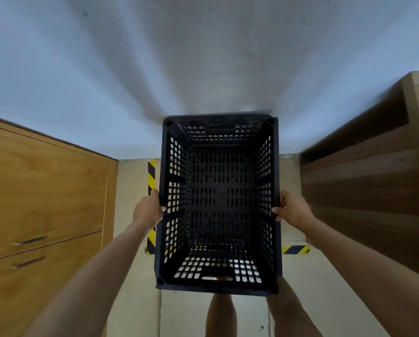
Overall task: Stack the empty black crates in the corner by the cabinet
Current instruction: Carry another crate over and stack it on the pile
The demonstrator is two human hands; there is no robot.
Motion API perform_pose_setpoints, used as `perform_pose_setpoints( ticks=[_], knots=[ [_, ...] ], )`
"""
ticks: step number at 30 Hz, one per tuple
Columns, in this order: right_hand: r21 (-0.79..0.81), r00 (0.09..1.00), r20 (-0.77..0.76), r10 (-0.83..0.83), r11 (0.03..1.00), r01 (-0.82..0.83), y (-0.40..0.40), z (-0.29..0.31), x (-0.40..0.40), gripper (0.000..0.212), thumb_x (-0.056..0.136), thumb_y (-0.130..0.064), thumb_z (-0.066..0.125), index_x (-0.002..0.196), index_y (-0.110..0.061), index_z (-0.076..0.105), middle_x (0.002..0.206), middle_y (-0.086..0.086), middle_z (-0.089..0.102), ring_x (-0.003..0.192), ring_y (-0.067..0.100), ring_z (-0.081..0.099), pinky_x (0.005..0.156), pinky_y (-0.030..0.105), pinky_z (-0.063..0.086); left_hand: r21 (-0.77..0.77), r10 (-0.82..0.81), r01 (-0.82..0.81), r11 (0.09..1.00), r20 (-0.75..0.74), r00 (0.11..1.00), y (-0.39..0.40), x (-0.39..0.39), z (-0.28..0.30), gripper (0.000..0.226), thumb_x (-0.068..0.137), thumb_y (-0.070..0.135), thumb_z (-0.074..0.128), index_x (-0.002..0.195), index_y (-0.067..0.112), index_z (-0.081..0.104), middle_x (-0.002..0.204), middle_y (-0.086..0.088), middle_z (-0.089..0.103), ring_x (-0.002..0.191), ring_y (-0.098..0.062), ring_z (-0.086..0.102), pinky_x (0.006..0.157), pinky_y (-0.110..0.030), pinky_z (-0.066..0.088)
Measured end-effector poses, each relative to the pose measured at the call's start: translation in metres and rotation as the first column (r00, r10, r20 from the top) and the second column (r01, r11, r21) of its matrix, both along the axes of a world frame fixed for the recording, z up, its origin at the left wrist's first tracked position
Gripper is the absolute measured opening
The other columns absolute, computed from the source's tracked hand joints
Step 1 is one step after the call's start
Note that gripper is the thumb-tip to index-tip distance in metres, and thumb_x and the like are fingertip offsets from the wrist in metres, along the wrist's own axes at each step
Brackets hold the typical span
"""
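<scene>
Head view, looking down: both hands are gripping a black crate [219,203] by its long sides, the left hand [148,210] closed on the left rim, the right hand [292,209] closed on the right rim. The empty crate is being held upright against a white wall [203,57], between a cabinet [45,190] at left and dark shelves [368,181] at right. Yellow-black tape [151,176] is marking the floor beneath it.
</scene>
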State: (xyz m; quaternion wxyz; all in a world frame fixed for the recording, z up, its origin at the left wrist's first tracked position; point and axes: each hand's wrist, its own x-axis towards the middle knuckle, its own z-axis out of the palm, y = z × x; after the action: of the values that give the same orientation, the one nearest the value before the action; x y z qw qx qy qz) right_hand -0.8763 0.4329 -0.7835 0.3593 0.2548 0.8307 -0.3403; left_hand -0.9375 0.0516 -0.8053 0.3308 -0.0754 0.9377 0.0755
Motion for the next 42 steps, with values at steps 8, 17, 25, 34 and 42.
perform_pose_setpoints(
  ticks=[8, 17, 25, 34, 42],
  knots=[
    [0.012, 1.0, -0.018, 0.017, 1.0, -0.016, -0.012, -0.005, -0.001, 0.014, 0.088, -0.009, 0.067, 0.095, -0.013, 0.055, 0.091, 0.011, 0.07, 0.074, 0.022, 0.071, 0.058, 0.03, 0.055, -0.006, -0.004, 0.004, 1.0, 0.015, 1.0, -0.014, -0.003, -0.004, 0.025, 0.093, 0.024, 0.063, 0.102, 0.015, 0.042, 0.086, -0.01, 0.067, 0.075, -0.029, 0.067, 0.07, -0.047, 0.059],
    [0.015, 0.999, -0.027, 0.018, 1.0, -0.018, -0.029, -0.008, -0.001, 0.012, 0.089, -0.013, 0.066, 0.096, -0.011, 0.056, 0.09, 0.01, 0.069, 0.072, 0.024, 0.07, 0.057, 0.028, 0.05, -0.039, -0.069, 0.072, 0.997, 0.071, 0.995, -0.026, -0.009, 0.001, 0.031, 0.09, 0.014, 0.066, 0.11, 0.008, 0.043, 0.093, -0.013, 0.067, 0.083, -0.033, 0.068, 0.073, -0.046, 0.059],
    [0.059, 0.991, 0.099, 0.091, 0.993, -0.097, -0.039, 0.017, -0.001, 0.024, 0.094, -0.017, 0.061, 0.11, -0.005, 0.048, 0.108, 0.019, 0.058, 0.089, 0.026, 0.051, 0.073, 0.031, 0.039, -0.061, -0.189, 0.221, 0.973, 0.334, 0.924, -0.011, -0.03, 0.029, 0.041, 0.096, 0.035, 0.057, 0.122, 0.003, 0.057, 0.106, -0.016, 0.07, 0.099, -0.03, 0.067, 0.089, -0.038, 0.055],
    [0.177, 0.989, 0.072, 0.129, 0.974, -0.14, -0.028, 0.001, 0.005, 0.032, 0.099, -0.023, 0.051, 0.121, -0.001, 0.047, 0.119, 0.021, 0.059, 0.109, 0.034, 0.056, 0.073, 0.03, 0.035, -0.104, -0.278, 0.308, 0.946, 0.234, 0.932, -0.012, -0.032, 0.009, 0.03, 0.093, 0.023, 0.058, 0.116, 0.003, 0.058, 0.108, -0.015, 0.067, 0.096, -0.031, 0.064, 0.081, -0.041, 0.057],
    [0.33, 0.926, 0.106, 0.362, 0.866, -0.376, -0.027, 0.026, -0.008, 0.03, 0.096, -0.026, 0.049, 0.121, -0.01, 0.049, 0.115, 0.014, 0.062, 0.101, 0.033, 0.06, 0.072, 0.034, 0.042, -0.299, -0.487, 0.577, 0.761, 0.325, 0.811, 0.01, -0.035, 0.043, 0.033, 0.098, 0.037, 0.047, 0.118, 0.014, 0.058, 0.106, -0.006, 0.063, 0.099, -0.026, 0.063, 0.075, -0.033, 0.047]
  ],
)
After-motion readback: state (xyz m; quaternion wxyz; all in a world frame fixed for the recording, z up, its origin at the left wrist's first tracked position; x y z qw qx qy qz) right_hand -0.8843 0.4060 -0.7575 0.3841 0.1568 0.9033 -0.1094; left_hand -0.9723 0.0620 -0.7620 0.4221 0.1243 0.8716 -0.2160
